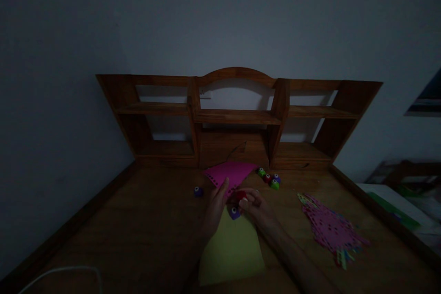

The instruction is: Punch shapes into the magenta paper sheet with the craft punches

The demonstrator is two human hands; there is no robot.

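My left hand (216, 206) lies on the wooden desk with its fingers stretched forward, the tips on the near edge of a pink sheet (230, 172). My right hand (254, 204) is curled around a small red punch (240, 195) just beside it. A purple punch (235, 212) sits between the two hands at the top edge of a yellow sheet (230, 250), which lies under my wrists. The room is dim.
A blue punch (197, 191) lies left of my hands. Three more small punches (269, 178) cluster at the back right. A pile of punched pink and coloured sheets (330, 229) lies on the right. A wooden shelf unit (237, 117) stands along the desk's back.
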